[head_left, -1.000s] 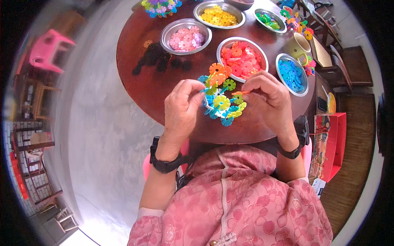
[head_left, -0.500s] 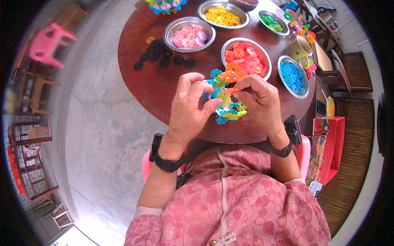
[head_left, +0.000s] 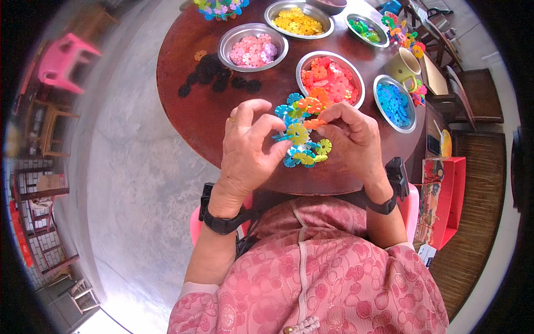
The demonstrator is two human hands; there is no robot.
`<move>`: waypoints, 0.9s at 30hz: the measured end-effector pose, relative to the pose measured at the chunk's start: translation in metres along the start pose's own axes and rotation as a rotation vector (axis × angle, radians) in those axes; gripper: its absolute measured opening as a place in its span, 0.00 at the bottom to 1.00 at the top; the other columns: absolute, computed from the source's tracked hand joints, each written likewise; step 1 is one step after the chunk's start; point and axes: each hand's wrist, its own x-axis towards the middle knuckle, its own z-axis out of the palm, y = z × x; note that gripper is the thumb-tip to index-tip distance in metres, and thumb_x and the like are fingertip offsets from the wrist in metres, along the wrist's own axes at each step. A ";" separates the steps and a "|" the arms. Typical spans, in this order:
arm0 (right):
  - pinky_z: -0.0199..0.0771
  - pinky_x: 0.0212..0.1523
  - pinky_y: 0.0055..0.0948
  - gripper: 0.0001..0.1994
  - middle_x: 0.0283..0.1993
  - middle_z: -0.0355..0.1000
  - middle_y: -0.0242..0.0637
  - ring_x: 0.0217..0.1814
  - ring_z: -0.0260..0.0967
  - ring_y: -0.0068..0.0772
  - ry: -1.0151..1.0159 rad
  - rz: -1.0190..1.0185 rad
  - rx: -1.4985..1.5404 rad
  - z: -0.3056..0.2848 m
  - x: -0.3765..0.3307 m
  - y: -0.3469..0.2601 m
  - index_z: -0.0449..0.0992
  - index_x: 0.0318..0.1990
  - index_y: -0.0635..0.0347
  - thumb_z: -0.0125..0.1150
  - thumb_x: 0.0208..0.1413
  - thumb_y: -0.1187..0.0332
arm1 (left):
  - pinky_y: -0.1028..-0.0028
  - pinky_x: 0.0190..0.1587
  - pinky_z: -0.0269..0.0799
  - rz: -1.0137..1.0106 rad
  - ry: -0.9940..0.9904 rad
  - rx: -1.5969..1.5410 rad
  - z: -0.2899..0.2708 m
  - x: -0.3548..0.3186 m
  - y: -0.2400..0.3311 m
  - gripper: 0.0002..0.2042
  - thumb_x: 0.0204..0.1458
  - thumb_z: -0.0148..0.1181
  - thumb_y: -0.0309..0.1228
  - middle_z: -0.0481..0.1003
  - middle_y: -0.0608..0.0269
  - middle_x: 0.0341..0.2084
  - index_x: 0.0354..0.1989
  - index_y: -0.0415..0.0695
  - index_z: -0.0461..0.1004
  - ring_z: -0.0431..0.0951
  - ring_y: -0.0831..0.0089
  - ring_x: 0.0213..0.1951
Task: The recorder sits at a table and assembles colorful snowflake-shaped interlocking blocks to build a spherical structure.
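Observation:
A model of interlocking flower-shaped plastic discs (head_left: 298, 133), in blue, white, yellow-green and orange, is between my hands over the table's near edge. My left hand (head_left: 245, 147) is on its left side, where a blue disc reaches between thumb and index finger; the other fingers are curled. With thumb and fingertips, my right hand (head_left: 356, 133) pinches an orange disc (head_left: 314, 123) at the model's right side. Just beyond stands a metal bowl of red-orange discs (head_left: 361, 89). Part of the model is hidden behind my fingertips.
On the round brown table (head_left: 183, 122) are bowls of pink (head_left: 222, 53), yellow (head_left: 272, 22), green (head_left: 385, 42) and blue discs (head_left: 410, 125). Black discs (head_left: 208, 72) lie loose at left. A mug (head_left: 401, 65) stands at right. A red box (head_left: 450, 203) is beside the table.
My left hand has shifted slightly left and its thumb has drawn back from the model's middle, uncovering a yellow-green disc. The right hand keeps its pinch on the orange disc.

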 end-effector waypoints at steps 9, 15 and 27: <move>0.72 0.30 0.24 0.05 0.28 0.76 0.35 0.29 0.75 0.22 -0.016 0.028 -0.024 -0.001 -0.004 -0.012 0.73 0.33 0.64 0.63 0.49 0.79 | 0.65 0.41 0.67 0.123 0.100 0.065 0.005 0.001 -0.003 0.05 0.46 0.64 0.27 0.73 0.60 0.29 0.31 0.42 0.75 0.73 0.59 0.35; 0.72 0.30 0.26 0.05 0.28 0.76 0.38 0.30 0.76 0.29 -0.018 -0.008 -0.092 -0.001 -0.006 -0.014 0.74 0.33 0.63 0.64 0.49 0.78 | 0.64 0.39 0.67 0.141 0.080 0.037 0.000 0.003 0.000 0.06 0.48 0.62 0.29 0.72 0.59 0.27 0.29 0.41 0.73 0.72 0.57 0.34; 0.75 0.35 0.31 0.05 0.33 0.76 0.39 0.34 0.76 0.39 -0.080 -0.103 -0.333 -0.011 -0.008 -0.040 0.75 0.32 0.62 0.64 0.47 0.75 | 0.65 0.31 0.68 0.094 -0.099 -0.032 -0.008 0.004 0.012 0.07 0.51 0.61 0.30 0.71 0.59 0.24 0.28 0.40 0.73 0.74 0.58 0.28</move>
